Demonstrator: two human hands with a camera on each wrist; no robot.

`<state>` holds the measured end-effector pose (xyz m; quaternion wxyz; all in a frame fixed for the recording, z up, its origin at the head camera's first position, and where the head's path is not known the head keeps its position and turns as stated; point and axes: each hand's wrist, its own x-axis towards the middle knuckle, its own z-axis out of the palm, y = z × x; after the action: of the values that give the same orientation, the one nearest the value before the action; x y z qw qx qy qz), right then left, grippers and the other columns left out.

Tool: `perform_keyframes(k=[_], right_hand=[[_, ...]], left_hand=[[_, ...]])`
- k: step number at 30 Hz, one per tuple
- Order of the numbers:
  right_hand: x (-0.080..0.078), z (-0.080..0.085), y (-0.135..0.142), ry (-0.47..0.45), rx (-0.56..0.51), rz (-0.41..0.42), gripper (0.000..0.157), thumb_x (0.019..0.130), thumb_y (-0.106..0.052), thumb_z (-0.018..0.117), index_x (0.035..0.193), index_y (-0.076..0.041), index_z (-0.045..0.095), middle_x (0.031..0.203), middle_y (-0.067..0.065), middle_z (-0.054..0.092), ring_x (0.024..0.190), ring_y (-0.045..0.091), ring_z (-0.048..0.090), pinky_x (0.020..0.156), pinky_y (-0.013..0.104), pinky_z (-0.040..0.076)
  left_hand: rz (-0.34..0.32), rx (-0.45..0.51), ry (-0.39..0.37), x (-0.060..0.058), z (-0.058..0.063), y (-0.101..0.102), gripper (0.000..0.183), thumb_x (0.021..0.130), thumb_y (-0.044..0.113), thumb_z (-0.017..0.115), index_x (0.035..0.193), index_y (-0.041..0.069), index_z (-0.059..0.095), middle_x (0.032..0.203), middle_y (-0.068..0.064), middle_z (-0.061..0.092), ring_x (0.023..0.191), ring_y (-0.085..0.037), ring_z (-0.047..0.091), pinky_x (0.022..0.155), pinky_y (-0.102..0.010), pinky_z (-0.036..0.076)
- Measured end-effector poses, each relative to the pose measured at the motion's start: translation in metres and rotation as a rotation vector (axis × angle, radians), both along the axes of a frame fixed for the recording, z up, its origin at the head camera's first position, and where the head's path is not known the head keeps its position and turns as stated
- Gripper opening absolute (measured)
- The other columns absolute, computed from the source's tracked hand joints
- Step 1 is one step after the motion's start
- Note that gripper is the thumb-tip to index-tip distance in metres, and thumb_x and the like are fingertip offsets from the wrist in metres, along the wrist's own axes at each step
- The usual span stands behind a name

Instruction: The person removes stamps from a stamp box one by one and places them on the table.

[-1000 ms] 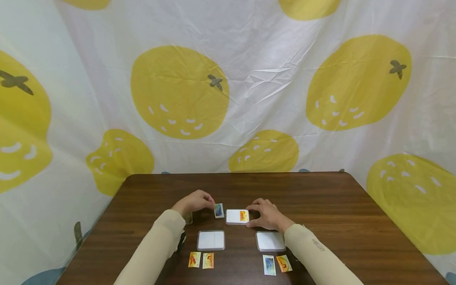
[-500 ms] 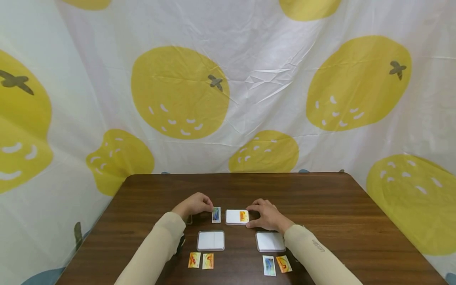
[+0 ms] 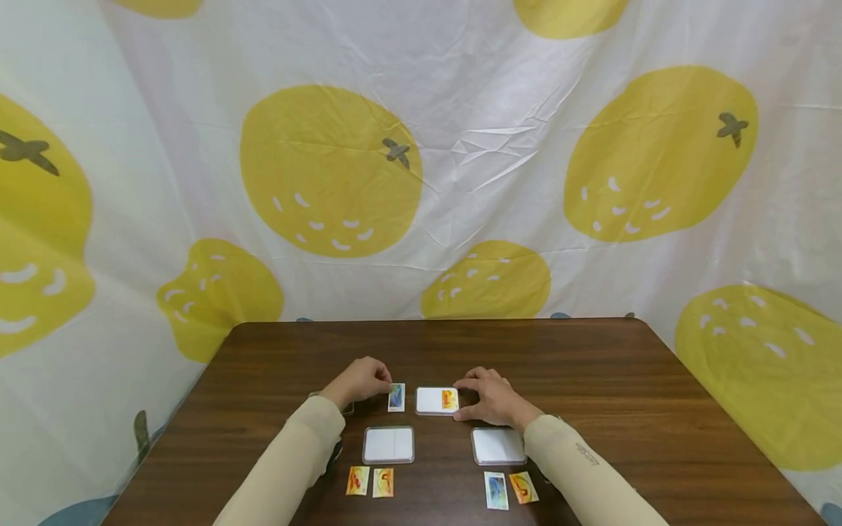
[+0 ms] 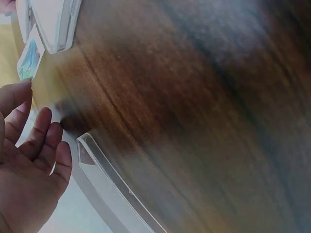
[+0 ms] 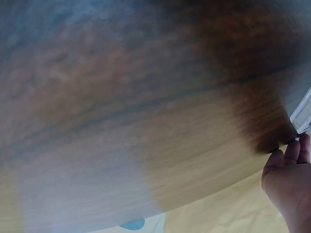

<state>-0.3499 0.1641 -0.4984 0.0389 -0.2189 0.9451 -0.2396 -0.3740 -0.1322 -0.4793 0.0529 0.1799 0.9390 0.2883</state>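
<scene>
My left hand (image 3: 360, 381) pinches a small stamp-like card (image 3: 397, 399) with a blue-green picture and white border, between thumb and forefinger. In the left wrist view the card (image 4: 30, 62) juts from the fingertips and the other fingers are loosely curved. Just right of it lies a clear flat case (image 3: 429, 400) with a white inside and an orange stamp-like card (image 3: 450, 399) at its right end. The thumb and fingers of my right hand (image 3: 493, 398) span that case's right end, at its near and far corners. The right wrist view shows its fingertips at the case edge (image 5: 302, 116).
Another clear case (image 3: 349, 407) is partly hidden beneath my left wrist. Two white-filled cases, left (image 3: 389, 445) and right (image 3: 498, 446), lie nearer. Two orange cards (image 3: 358, 481) are below the left one; a blue card (image 3: 496, 490) and an orange card (image 3: 523, 487) below the right.
My left hand has brought the blue-green card slightly left and toward me, and the card has turned from a slight tilt to nearly straight. My right hand stays at the case.
</scene>
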Motion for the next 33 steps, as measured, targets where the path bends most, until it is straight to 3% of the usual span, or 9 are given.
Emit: perform_keyframes(k=[16, 22, 33], right_hand=[[0.0014, 0.0007, 0.0004, 0.008, 0.000, 0.011, 0.057, 0.079, -0.044, 0.082, 0.128, -0.018, 0.067, 0.131, 0.009, 0.052, 0.126, 0.034, 0.043, 0.105, 0.055, 0.030], [0.0022, 0.0007, 0.0007, 0.009, 0.001, 0.016, 0.058, 0.079, -0.044, 0.082, 0.128, -0.017, 0.067, 0.131, 0.009, 0.052, 0.126, 0.034, 0.043, 0.104, 0.056, 0.031], [0.0021, 0.0013, 0.0006, 0.018, 0.002, 0.024, 0.058, 0.079, -0.043, 0.082, 0.128, -0.016, 0.067, 0.131, 0.010, 0.052, 0.124, 0.034, 0.044, 0.104, 0.056, 0.031]], left_hand=[[-0.022, -0.024, 0.052, -0.0006, -0.0021, -0.0009, 0.006, 0.085, 0.013, 0.075, 0.082, 0.010, 0.071, 0.074, 0.005, 0.062, 0.071, -0.012, 0.051, 0.070, -0.031, 0.045], [-0.020, -0.016, 0.049, -0.0015, -0.0032, -0.0009, 0.006, 0.086, 0.013, 0.075, 0.084, 0.010, 0.070, 0.077, 0.004, 0.064, 0.073, -0.013, 0.052, 0.073, -0.032, 0.046], [0.003, 0.034, 0.010, -0.0030, 0.0009, -0.0019, 0.006, 0.087, 0.013, 0.075, 0.088, 0.010, 0.070, 0.079, 0.003, 0.062, 0.071, -0.014, 0.053, 0.067, -0.031, 0.046]])
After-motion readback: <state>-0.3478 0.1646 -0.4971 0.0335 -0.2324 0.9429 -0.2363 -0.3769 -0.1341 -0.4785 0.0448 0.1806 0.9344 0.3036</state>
